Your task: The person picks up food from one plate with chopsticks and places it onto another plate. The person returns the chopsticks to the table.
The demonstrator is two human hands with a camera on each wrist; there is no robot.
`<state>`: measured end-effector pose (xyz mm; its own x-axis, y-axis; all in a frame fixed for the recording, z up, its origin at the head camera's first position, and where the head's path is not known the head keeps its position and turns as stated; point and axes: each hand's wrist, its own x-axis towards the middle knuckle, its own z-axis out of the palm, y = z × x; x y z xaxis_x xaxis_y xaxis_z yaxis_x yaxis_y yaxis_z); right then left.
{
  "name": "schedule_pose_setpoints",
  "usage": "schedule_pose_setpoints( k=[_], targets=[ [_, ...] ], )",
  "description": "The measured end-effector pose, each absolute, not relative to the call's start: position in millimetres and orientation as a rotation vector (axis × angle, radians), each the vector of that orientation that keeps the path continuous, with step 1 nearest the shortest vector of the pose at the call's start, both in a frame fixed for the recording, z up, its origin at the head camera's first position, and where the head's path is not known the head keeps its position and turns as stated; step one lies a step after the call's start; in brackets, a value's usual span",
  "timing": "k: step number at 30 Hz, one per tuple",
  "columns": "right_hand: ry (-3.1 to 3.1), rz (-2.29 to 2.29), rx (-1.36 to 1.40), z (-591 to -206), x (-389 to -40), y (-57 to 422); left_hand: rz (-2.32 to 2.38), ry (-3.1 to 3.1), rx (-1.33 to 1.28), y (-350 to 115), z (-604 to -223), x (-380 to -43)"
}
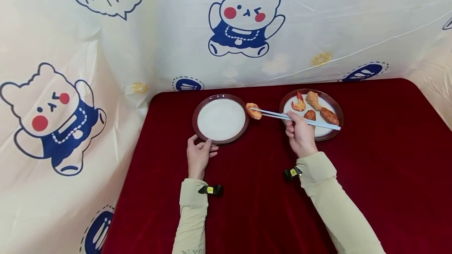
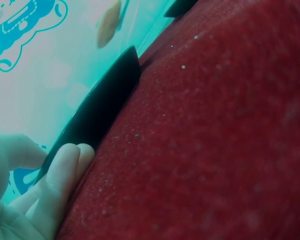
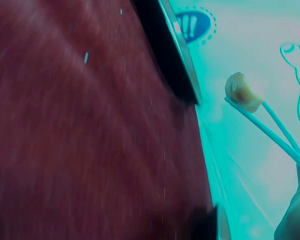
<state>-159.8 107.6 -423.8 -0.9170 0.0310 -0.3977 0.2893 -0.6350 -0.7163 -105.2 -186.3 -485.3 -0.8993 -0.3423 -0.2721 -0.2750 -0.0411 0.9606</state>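
Observation:
My right hand [image 1: 301, 134] grips a pair of light blue chopsticks [image 1: 279, 115], held over the near left part of the right plate. Between the chopstick tips is a golden-brown, dumpling-like piece of food [image 1: 254, 111], raised just right of the left plate; the right wrist view shows this piece [image 3: 242, 93] above the rim level. My left hand [image 1: 198, 156] holds the near left rim of the white plate with a brown-red rim [image 1: 221, 118]. In the left wrist view, fingertips [image 2: 65, 162] press the dark outside of this plate [image 2: 97, 107], with another digit at the rim.
A second rimmed plate [image 1: 337, 109] on the right bears a shrimp [image 1: 299, 103], a drumstick [image 1: 312, 100], a brown wing-like piece [image 1: 329, 116] and a smaller brown piece [image 1: 309, 115]. Dark red cloth [image 1: 247, 191] covers the table. A printed white curtain [image 1: 176, 30] hangs behind.

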Motion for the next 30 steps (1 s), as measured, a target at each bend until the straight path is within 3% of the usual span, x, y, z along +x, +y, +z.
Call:
schedule_pose_setpoints(
  k=[30],
  targets=[
    [1.688,-2.448,0.564,-436.9,-188.1,-1.5,-2.075,-2.156,0.703,-188.0,-487.5,-107.9]
  ],
)
